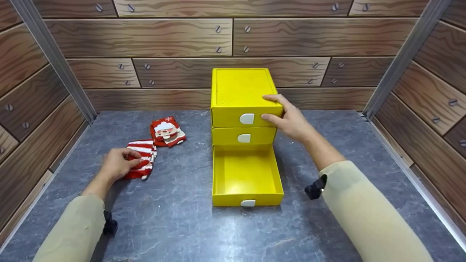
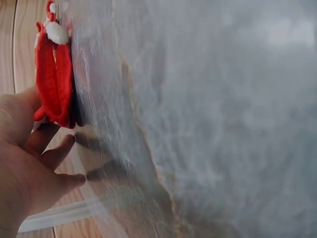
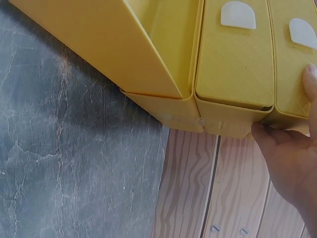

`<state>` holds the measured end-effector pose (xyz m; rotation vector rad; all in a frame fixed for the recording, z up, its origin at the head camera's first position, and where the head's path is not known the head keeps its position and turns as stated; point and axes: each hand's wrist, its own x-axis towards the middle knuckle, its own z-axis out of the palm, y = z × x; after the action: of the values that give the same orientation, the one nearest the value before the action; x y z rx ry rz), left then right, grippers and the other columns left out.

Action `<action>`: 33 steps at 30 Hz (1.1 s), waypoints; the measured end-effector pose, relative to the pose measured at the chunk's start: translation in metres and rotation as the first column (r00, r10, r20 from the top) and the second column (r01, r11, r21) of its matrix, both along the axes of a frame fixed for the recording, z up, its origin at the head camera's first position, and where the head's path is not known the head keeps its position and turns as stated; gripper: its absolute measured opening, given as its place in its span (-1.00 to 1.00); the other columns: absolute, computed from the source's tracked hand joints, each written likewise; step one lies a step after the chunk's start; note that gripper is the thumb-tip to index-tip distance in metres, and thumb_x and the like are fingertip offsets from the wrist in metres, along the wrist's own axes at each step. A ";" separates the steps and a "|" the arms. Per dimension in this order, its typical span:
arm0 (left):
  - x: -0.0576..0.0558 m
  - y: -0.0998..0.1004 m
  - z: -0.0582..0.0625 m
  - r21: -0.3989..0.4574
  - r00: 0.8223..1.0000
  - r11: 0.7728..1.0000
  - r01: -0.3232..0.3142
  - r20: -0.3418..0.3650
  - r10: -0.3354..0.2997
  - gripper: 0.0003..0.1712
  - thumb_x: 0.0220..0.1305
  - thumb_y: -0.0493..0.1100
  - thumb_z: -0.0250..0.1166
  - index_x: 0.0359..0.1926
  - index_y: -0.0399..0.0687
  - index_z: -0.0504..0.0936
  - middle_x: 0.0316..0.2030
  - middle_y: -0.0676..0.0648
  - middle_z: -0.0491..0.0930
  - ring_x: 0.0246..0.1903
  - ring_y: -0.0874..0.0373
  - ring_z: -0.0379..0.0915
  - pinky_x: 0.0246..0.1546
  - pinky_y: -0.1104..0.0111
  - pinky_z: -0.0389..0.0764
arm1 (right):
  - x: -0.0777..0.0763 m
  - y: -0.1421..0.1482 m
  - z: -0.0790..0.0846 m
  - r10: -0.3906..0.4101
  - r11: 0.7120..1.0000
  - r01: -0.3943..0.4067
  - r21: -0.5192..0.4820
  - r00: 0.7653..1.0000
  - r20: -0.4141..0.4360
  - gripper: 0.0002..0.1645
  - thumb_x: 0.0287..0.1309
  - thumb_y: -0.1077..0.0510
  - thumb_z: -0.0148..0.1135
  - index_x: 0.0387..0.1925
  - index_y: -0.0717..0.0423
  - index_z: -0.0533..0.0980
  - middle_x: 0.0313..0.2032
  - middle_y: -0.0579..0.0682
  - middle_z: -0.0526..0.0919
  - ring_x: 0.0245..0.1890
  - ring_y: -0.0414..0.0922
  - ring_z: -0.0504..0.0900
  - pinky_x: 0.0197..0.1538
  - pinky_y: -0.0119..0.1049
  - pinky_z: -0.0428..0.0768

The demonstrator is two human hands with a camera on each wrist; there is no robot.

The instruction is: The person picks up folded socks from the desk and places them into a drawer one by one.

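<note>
A folded red-and-white striped cloth piece (image 1: 145,154), which looks like a sock, lies at the left, and my left hand (image 1: 120,163) pinches its near-left edge. In the left wrist view, its red edge (image 2: 54,82) stands between thumb and fingers, while the lower fingers are spread. Beside it, a folded red cloth with a Santa face (image 1: 167,131) lies flat. My right hand (image 1: 289,118) grips the upper right corner of a yellow drawer unit (image 1: 244,85), thumb on its front. The bottom drawer (image 1: 247,199) is pulled out, showing its bare floor; the two above are closed.
The unit stands on a grey marbled tabletop (image 1: 174,218), near the back. Wood-patterned panels (image 1: 182,36) wall the table at the back and both sides, with metal posts (image 1: 62,69) at the rear corners. White tabs (image 1: 247,118) mark the drawer fronts.
</note>
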<state>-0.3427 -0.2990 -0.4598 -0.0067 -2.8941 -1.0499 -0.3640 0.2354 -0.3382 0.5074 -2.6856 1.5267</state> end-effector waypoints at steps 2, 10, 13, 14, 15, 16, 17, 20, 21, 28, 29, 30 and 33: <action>0.002 0.002 0.001 0.007 1.000 1.000 0.005 0.004 -0.005 -0.80 0.37 -0.15 0.48 -0.10 -0.19 0.80 -0.20 -0.20 0.70 -0.10 -0.16 0.52 0.01 0.07 0.43 | 0.007 -0.003 0.006 0.001 1.000 -0.001 0.002 1.000 0.000 -0.24 0.50 0.06 0.32 0.59 -0.09 0.25 0.35 0.23 0.40 0.18 0.12 0.52 0.19 0.03 0.57; 0.004 0.006 0.002 0.052 0.997 0.999 0.008 0.072 -0.012 -0.74 0.43 -0.17 0.43 0.05 -0.17 0.78 -0.02 -0.28 0.68 -0.02 -0.15 0.50 0.01 0.10 0.45 | 0.025 -0.010 0.023 0.006 1.000 -0.006 -0.006 1.000 0.002 -0.27 0.51 0.10 0.30 0.58 -0.01 0.26 0.35 0.26 0.41 0.18 0.12 0.52 0.22 0.01 0.56; 0.005 0.006 0.002 0.070 0.996 0.997 0.012 0.088 -0.018 -0.70 0.42 -0.17 0.43 0.11 -0.17 0.77 0.11 -0.35 0.64 0.03 -0.16 0.50 -0.01 0.16 0.47 | 0.024 -0.010 0.022 0.003 1.000 -0.003 -0.005 1.000 0.003 -0.27 0.51 0.10 0.31 0.57 -0.01 0.27 0.35 0.25 0.41 0.18 0.12 0.52 0.24 0.03 0.55; 0.006 0.006 0.002 0.078 0.996 0.997 0.013 0.090 -0.020 -0.68 0.41 -0.17 0.43 0.12 -0.17 0.77 0.14 -0.35 0.63 0.04 -0.15 0.50 -0.02 0.20 0.49 | 0.024 -0.010 0.022 0.001 1.000 -0.001 -0.005 1.000 0.005 -0.27 0.51 0.09 0.31 0.57 -0.02 0.27 0.35 0.25 0.41 0.18 0.12 0.52 0.24 0.03 0.55; 0.007 0.006 0.002 0.086 0.996 0.996 0.015 0.091 -0.022 -0.67 0.41 -0.17 0.43 0.13 -0.18 0.77 0.16 -0.36 0.62 0.04 -0.15 0.50 -0.04 0.23 0.50 | 0.023 -0.010 0.021 -0.001 1.000 0.001 -0.001 1.000 0.007 -0.27 0.51 0.09 0.31 0.57 -0.03 0.27 0.35 0.25 0.42 0.19 0.12 0.52 0.24 0.04 0.55; 0.008 0.006 0.003 0.096 0.995 0.995 0.015 0.092 -0.024 -0.66 0.41 -0.17 0.43 0.13 -0.19 0.77 0.16 -0.37 0.62 0.03 -0.14 0.51 -0.07 0.27 0.52 | 0.023 -0.010 0.020 -0.003 1.000 0.003 0.001 1.000 0.009 -0.27 0.51 0.08 0.31 0.57 -0.04 0.27 0.35 0.24 0.41 0.19 0.12 0.52 0.25 0.04 0.55; 0.009 0.007 0.003 0.099 0.996 0.995 0.022 0.087 -0.031 -0.66 0.40 -0.18 0.44 0.13 -0.20 0.77 0.14 -0.37 0.62 0.00 -0.13 0.51 -0.10 0.30 0.53 | 0.023 -0.009 0.020 -0.006 1.000 0.006 0.001 1.000 0.011 -0.27 0.51 0.08 0.31 0.58 -0.05 0.27 0.35 0.24 0.41 0.19 0.12 0.52 0.25 0.05 0.55; 0.012 0.008 0.006 0.106 0.995 0.994 0.039 0.083 -0.048 -0.65 0.39 -0.19 0.45 0.13 -0.21 0.77 0.11 -0.37 0.63 -0.05 -0.09 0.50 -0.19 0.37 0.54 | 0.022 -0.009 0.019 -0.011 1.000 0.011 0.003 1.000 0.015 -0.27 0.50 0.07 0.31 0.58 -0.08 0.27 0.36 0.22 0.41 0.20 0.12 0.51 0.25 0.06 0.55; 0.013 0.009 0.007 0.111 0.995 0.993 0.044 0.088 -0.054 -0.65 0.39 -0.19 0.45 0.14 -0.21 0.76 0.11 -0.36 0.62 -0.06 -0.08 0.49 -0.21 0.39 0.54 | 0.022 -0.009 0.019 -0.012 1.000 0.012 0.003 1.000 0.016 -0.27 0.50 0.07 0.31 0.57 -0.08 0.27 0.36 0.22 0.41 0.20 0.12 0.51 0.25 0.06 0.55; 0.020 0.017 0.020 0.152 0.987 0.985 0.087 0.121 -0.105 -0.59 0.38 -0.22 0.46 0.22 -0.18 0.74 0.10 -0.35 0.61 -0.08 -0.05 0.47 -0.29 0.42 0.58 | 0.023 -0.010 0.021 -0.001 1.000 0.001 -0.010 1.000 0.015 -0.27 0.51 0.09 0.31 0.57 -0.05 0.27 0.37 0.23 0.39 0.20 0.12 0.52 0.25 0.04 0.55; 0.021 0.019 0.021 0.151 0.986 0.984 0.096 0.118 -0.114 -0.58 0.38 -0.22 0.46 0.23 -0.17 0.73 0.09 -0.35 0.62 -0.07 -0.05 0.47 -0.27 0.42 0.58 | 0.024 -0.010 0.021 0.000 1.000 0.000 -0.013 1.000 0.015 -0.28 0.51 0.09 0.30 0.57 -0.04 0.27 0.37 0.24 0.39 0.20 0.12 0.52 0.25 0.04 0.56; 0.022 0.020 0.023 0.149 0.986 0.983 0.104 0.117 -0.122 -0.57 0.38 -0.21 0.46 0.24 -0.17 0.73 0.09 -0.35 0.62 -0.06 -0.06 0.47 -0.26 0.41 0.58 | 0.024 -0.010 0.022 0.002 1.000 -0.002 -0.016 1.000 0.016 -0.28 0.51 0.10 0.30 0.57 -0.03 0.27 0.37 0.24 0.39 0.20 0.12 0.52 0.25 0.04 0.56; 0.027 0.025 0.029 0.158 0.983 0.979 0.127 0.115 -0.146 -0.55 0.38 -0.21 0.46 0.27 -0.14 0.71 0.13 -0.36 0.60 0.00 -0.09 0.48 -0.21 0.37 0.59 | 0.024 -0.011 0.022 0.002 1.000 -0.002 -0.016 1.000 0.021 -0.28 0.52 0.10 0.29 0.57 -0.03 0.27 0.36 0.24 0.40 0.20 0.12 0.52 0.25 0.04 0.56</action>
<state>-0.3158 -0.2744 -0.4308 -0.1399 -2.9531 -1.3363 -0.3396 0.2248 -0.3161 0.4968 -2.6864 1.5614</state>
